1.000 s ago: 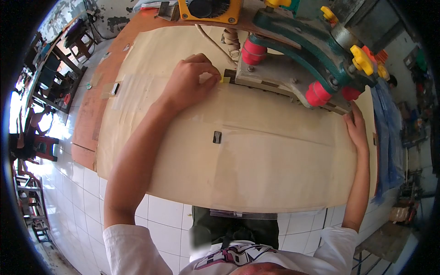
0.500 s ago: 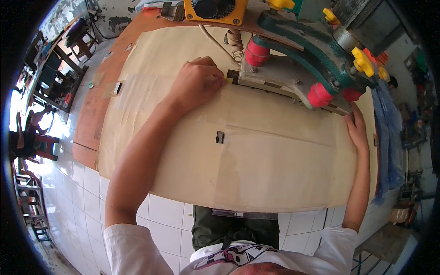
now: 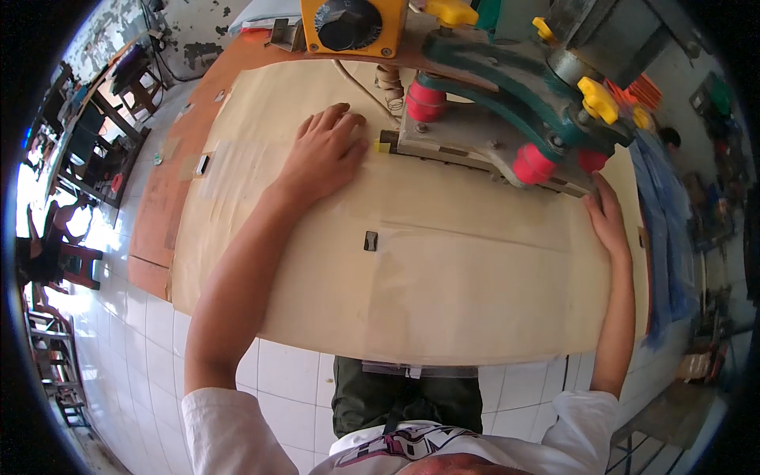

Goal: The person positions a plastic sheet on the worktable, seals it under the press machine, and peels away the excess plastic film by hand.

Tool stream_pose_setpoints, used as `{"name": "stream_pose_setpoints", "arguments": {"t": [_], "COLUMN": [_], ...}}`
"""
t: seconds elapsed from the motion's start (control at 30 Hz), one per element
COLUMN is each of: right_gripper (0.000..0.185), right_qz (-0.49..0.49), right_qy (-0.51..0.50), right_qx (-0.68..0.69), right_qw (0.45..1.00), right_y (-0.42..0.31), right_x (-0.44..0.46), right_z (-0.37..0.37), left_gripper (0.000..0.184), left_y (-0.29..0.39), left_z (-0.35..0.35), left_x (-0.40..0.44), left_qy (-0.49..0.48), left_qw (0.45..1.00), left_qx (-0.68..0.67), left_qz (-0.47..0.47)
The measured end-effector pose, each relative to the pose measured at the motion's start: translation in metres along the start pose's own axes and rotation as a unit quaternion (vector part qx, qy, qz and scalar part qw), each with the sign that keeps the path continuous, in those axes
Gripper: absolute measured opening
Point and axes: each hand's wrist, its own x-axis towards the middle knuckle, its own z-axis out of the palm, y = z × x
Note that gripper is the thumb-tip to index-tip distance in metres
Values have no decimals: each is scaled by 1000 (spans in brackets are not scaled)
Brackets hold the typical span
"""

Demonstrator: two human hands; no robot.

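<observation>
My left hand (image 3: 326,154) lies palm down on the cream sheet (image 3: 317,293) that covers the table. Its fingers are apart, and I see nothing in them. Just right of it is the dark end of the press bar with a bit of yellow tape (image 3: 381,147). My right hand (image 3: 608,220) touches or nearly touches the bar's far right end, fingers stretched out, tips partly hidden by the press (image 3: 483,142). A clear plastic sheet (image 3: 467,301) lies flat between my forearms, a small dark piece (image 3: 370,241) at its upper left corner.
The press has red clamps (image 3: 534,164) and yellow knobs (image 3: 598,101). Behind it stands a yellow box with a black dial (image 3: 348,24). Blue plastic sheeting (image 3: 669,229) hangs at the right edge. A small taped piece (image 3: 203,165) sits on the left.
My left hand has moved left, away from the bar's end, and its closed fingers have spread. The right hand stays by the bar's right end. The view has shifted slightly.
</observation>
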Motion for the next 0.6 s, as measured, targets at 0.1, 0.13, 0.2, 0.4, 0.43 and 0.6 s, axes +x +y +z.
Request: {"name": "stream_pose_setpoints", "arguments": {"t": [0.1,0.13,0.2,0.4,0.43,0.6], "right_gripper": [50,50,51,51,51,51], "right_qz": [0,0,6,-5,-6,-34], "right_qy": [-4,-3,-9,-2,-2,-14], "right_qx": [-6,-6,-1,-13,-13,-25], "right_qw": [1000,1000,1000,1000,1000,999], "right_y": [-1,-2,-5,0,1,1], "right_x": [1,0,0,2,2,0], "right_z": [-1,-1,-2,1,0,-2], "left_gripper": [36,36,36,35,35,34], "left_y": [-1,-1,0,1,2,6], "left_z": [2,2,1,-2,-3,-6], "left_x": [0,-1,-1,0,0,-1], "left_qy": [5,7,0,-11,-10,-9], "left_qw": [1000,1000,1000,1000,1000,1000], "left_qx": [3,3,-1,-6,-6,-6], "left_qz": [-1,0,-8,-21,-21,-8]}}
